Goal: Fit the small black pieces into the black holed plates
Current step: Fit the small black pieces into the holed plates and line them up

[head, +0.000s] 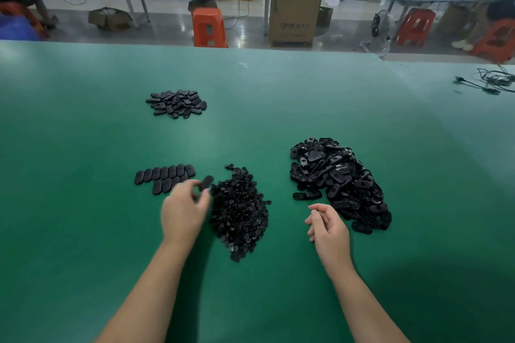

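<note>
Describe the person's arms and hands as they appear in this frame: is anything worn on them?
Both forearms enter from the bottom edge bare, with no sleeve in view. The left hand and the right hand wear no gloves, and no ring, watch or wristband shows. The left hand is motion-blurred, so fine detail on its fingers cannot be told.

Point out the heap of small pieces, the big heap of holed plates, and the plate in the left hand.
heap of small pieces [239,209]: head view, middle of the heap.
big heap of holed plates [338,179]: head view, heap's centre.
plate in the left hand [206,183]: head view, exposed upper end above the fingers.
</note>
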`<state>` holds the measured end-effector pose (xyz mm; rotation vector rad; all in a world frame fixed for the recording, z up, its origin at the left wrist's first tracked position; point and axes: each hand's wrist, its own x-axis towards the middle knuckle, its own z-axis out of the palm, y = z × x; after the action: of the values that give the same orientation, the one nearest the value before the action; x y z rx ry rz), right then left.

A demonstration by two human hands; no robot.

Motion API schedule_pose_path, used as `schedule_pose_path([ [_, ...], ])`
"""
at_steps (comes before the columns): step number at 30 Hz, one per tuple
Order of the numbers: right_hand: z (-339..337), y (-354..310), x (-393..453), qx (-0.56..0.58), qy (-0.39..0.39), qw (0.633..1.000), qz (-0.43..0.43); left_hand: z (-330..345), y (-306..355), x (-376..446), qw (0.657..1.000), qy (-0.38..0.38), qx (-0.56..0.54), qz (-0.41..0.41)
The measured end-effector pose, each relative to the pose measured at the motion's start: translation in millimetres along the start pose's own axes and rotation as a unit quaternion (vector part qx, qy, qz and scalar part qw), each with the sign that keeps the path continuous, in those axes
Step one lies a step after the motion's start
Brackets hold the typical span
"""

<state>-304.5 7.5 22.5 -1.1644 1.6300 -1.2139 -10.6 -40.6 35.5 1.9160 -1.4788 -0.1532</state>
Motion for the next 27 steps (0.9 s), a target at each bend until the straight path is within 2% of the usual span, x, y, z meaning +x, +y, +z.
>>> schedule_pose_path([
  [5,1,0,0,-0.015,0.002,1.000,0.001,-37,-80,14,0.984,0.068,0.045,-0.156],
  [9,2,1,0,-0.026,0.000,1.000,0.004,-44,-103,19,0.977,0.055,0.078,-0.189],
  [17,2,1,1,-0.047,0.002,0.999,0.007,-36,-91,31,0.981,0.032,0.084,-0.171],
  [21,3,2,1,-0.049,0.004,0.999,0.007,-30,-88,20,0.990,0.052,0.048,-0.122],
  [27,3,2,1,-0.057,0.006,0.998,0.005,-27,-86,22,0.993,0.044,0.090,-0.064],
])
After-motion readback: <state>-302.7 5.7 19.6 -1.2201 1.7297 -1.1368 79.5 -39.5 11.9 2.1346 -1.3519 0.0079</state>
